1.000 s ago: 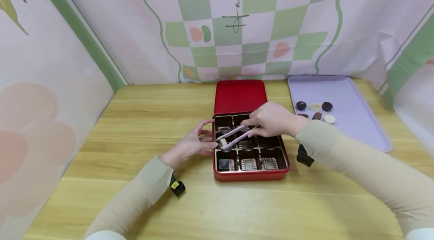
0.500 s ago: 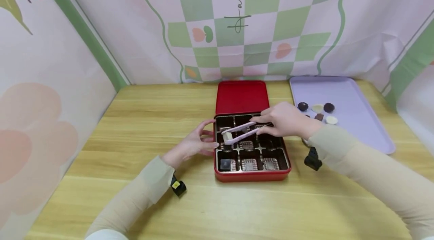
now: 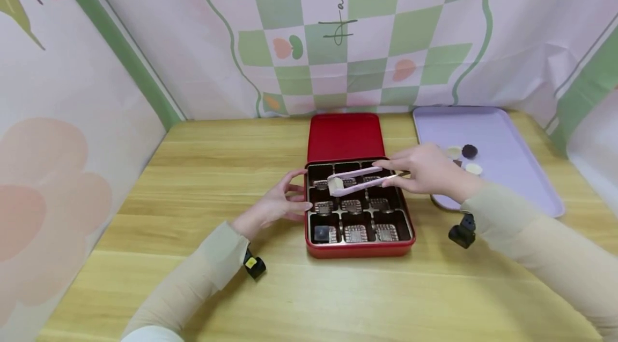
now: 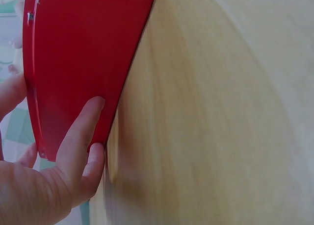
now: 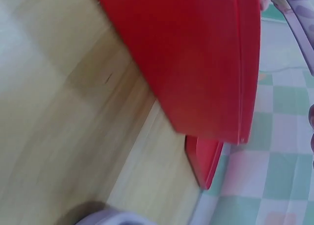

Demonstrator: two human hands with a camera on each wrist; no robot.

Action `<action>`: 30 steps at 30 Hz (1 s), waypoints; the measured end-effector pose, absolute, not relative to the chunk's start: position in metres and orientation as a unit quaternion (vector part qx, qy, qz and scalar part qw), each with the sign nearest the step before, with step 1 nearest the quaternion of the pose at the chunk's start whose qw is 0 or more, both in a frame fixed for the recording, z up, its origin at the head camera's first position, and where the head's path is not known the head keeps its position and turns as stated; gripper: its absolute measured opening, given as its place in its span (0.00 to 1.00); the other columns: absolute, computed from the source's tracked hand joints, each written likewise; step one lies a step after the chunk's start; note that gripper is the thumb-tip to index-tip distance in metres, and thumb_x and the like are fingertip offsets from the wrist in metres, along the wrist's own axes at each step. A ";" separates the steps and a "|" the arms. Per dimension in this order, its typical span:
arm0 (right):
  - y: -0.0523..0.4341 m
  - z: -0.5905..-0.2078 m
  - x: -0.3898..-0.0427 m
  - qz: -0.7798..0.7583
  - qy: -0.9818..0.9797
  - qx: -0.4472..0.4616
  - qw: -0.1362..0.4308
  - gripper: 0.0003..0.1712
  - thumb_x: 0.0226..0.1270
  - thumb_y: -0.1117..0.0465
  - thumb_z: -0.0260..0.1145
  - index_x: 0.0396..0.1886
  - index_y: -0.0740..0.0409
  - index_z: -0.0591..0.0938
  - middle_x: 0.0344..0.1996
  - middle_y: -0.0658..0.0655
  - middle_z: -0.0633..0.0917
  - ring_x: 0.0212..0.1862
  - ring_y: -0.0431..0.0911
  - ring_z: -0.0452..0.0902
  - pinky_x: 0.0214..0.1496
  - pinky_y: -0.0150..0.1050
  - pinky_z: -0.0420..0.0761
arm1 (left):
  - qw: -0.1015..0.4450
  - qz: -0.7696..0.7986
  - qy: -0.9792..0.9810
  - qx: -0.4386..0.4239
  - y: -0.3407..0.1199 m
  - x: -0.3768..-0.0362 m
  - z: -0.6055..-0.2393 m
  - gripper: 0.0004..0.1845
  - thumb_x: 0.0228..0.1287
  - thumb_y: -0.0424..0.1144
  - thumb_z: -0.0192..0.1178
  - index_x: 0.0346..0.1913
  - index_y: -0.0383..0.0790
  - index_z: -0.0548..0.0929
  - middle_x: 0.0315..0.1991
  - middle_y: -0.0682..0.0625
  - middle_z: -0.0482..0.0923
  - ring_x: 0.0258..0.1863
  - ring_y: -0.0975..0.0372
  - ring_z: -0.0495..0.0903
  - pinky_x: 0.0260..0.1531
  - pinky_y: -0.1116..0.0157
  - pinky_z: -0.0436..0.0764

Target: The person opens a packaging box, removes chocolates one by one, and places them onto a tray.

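My right hand [image 3: 429, 173] pinches light purple tongs [image 3: 364, 185] between thumb and fingers, over the right side of the red tin [image 3: 359, 250]. Between the tong tips is a small white chocolate [image 3: 335, 186], held above the tin's left and middle compartments. My left hand [image 3: 272, 208] touches the tin's left side, with thumb and index finger at the rim; in the left wrist view its fingertips [image 4: 95, 105] rest against the red wall. A dark square chocolate [image 3: 321, 233] lies in the front left compartment of the divided dark insert.
The tin's red lid [image 3: 345, 135] lies folded back behind it. A pale purple tray [image 3: 512, 170] at the back right carries several dark and white chocolates, such as a dark round one [image 3: 469, 151], partly hidden by my right hand. A printed curtain [image 3: 367, 20] closes off the back.
The tongs have lifted the white chocolate out of the left middle compartment and carried it right and slightly back. My right hand has shifted right towards the tray. My left hand stays on the tin.
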State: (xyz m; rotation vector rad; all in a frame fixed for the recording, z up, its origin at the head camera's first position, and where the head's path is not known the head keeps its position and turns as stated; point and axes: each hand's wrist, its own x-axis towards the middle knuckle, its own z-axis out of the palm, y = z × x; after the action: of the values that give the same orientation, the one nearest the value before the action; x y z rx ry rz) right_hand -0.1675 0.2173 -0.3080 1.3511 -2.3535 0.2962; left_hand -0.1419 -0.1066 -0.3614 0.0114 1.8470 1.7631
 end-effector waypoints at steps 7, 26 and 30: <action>0.240 -0.311 -0.160 0.121 -0.863 0.452 0.189 0.32 0.63 0.33 0.54 0.43 0.55 0.87 0.33 0.59 0.88 0.30 0.52 0.85 0.24 0.44 0.84 | 0.291 0.660 0.693 -0.002 -0.106 -0.142 -0.361 0.45 0.56 0.19 0.59 0.71 0.59 0.57 0.64 0.36 0.58 0.61 0.46 0.68 0.42 0.49 0.84; 0.285 -0.324 -0.147 0.126 -0.865 0.420 0.245 0.37 0.64 0.30 0.49 0.40 0.56 0.88 0.26 0.58 0.88 0.14 0.38 0.71 0.11 0.29 0.65 | 0.295 0.675 0.676 0.009 -0.106 -0.141 -0.360 0.45 0.56 0.19 0.59 0.71 0.57 0.57 0.63 0.35 0.58 0.54 0.51 0.72 0.43 0.48 0.84; 0.292 -0.323 -0.146 0.126 -0.865 0.421 0.243 0.34 0.63 0.32 0.54 0.41 0.56 0.88 0.28 0.59 0.88 0.16 0.42 0.76 0.13 0.33 0.71 | 0.295 0.676 0.676 0.010 -0.106 -0.141 -0.360 0.45 0.56 0.19 0.59 0.71 0.57 0.57 0.63 0.35 0.58 0.53 0.52 0.72 0.43 0.48 0.84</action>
State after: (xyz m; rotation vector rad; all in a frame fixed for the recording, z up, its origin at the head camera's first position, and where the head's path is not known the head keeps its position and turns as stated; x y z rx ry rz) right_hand -0.1457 0.2917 -0.3230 1.1496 -2.3643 0.3453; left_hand -0.1405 -0.1059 -0.3602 0.0267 1.7986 1.7981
